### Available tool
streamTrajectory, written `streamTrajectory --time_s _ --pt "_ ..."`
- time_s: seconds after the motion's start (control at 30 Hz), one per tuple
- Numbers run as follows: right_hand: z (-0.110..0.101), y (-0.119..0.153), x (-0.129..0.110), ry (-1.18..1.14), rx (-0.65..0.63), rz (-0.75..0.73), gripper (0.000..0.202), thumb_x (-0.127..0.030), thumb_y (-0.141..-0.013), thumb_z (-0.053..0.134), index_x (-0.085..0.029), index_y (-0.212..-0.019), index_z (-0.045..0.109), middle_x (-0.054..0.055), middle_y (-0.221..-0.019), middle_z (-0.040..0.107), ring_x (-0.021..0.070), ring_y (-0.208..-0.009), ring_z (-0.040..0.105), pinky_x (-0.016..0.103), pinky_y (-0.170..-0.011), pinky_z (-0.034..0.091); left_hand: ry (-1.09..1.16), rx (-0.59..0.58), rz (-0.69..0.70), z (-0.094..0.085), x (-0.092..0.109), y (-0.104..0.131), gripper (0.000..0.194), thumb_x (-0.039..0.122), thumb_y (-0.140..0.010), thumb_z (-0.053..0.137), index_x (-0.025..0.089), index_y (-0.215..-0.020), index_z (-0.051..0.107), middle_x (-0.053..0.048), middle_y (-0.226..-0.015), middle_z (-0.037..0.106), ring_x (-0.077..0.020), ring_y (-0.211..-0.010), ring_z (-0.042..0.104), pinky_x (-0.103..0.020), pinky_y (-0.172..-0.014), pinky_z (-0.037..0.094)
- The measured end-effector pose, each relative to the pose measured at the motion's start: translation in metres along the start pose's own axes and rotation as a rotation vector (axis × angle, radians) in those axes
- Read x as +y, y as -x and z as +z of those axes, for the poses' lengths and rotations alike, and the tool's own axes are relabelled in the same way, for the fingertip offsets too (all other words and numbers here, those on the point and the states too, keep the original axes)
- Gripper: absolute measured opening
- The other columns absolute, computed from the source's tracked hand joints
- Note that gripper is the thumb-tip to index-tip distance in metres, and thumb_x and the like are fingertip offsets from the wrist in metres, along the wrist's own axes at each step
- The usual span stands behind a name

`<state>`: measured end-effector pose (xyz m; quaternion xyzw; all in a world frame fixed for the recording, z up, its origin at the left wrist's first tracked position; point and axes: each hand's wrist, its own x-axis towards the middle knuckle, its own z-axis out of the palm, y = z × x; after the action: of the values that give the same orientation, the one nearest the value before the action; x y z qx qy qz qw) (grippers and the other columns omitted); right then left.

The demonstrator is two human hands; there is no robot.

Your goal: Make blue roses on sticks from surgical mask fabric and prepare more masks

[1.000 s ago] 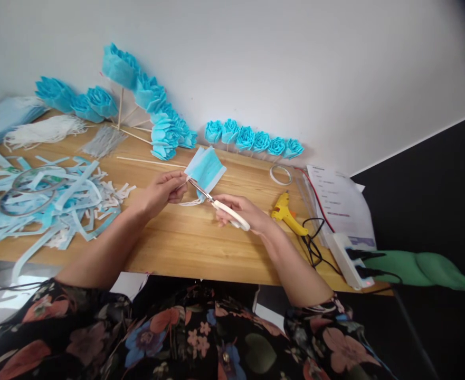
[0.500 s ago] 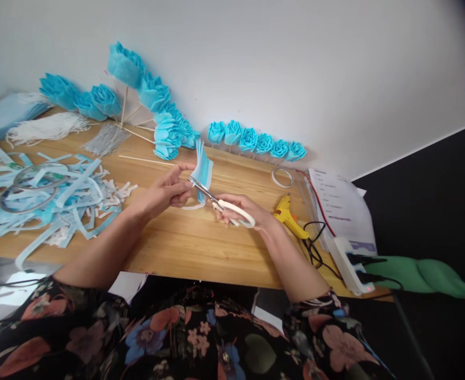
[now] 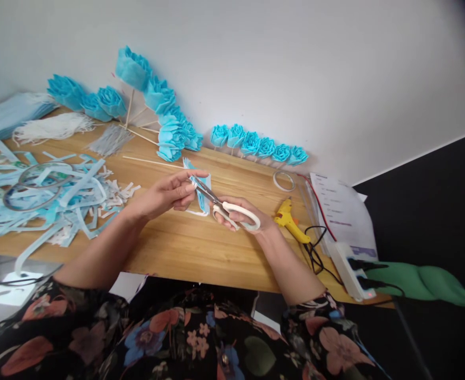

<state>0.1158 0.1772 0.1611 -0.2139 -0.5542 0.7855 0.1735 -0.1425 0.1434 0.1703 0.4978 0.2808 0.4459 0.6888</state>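
My left hand is closed on a folded light-blue face mask, pinching it between thumb and fingers. The mask's white strap and edges hang below the fingers. In my right hand are scissors with white handles. Their metal blades are slightly apart and lie across the mask, with the tips close to my left thumb. How far the blades reach into the fabric is partly hidden by the fingers.
Cut strips pile up on the left of the wooden table. Blue fabric flowers line the wall. To the right are a tape roll, yellow glue gun, papers and power strip.
The mask has tipped lower and turned in my left hand, whose index finger now stretches over it. The scissors have swung slightly, with their handles farther right and wider apart.
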Motion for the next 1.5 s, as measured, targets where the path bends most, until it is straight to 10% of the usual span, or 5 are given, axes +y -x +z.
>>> streamTrajectory --time_s 0.63,1.5 --pt "0.006 -0.013 0.027 -0.075 -0.042 -0.118 0.059 -0.061 -0.081 0.077 -0.018 -0.115 0.057 0.000 -0.080 0.062 0.0066 -0.055 0.051 0.019 -0.045 0.040 -0.574 0.125 0.082 0.001 -0.023 -0.009 0.036 0.045 -0.088 0.064 0.014 -0.070 0.060 0.000 -0.058 0.046 -0.0111 -0.055 0.041 -0.023 -0.054 0.036" --pt "0.022 -0.013 0.030 -0.162 0.073 -0.124 0.054 -0.060 -0.084 0.075 -0.018 -0.113 0.058 -0.003 -0.073 0.059 0.0055 -0.052 0.047 0.017 -0.040 0.035 -0.543 0.240 0.106 0.009 -0.033 -0.013 0.039 0.049 -0.089 0.065 0.011 -0.093 0.071 -0.001 -0.063 0.056 -0.0115 -0.055 0.045 -0.023 -0.055 0.040"
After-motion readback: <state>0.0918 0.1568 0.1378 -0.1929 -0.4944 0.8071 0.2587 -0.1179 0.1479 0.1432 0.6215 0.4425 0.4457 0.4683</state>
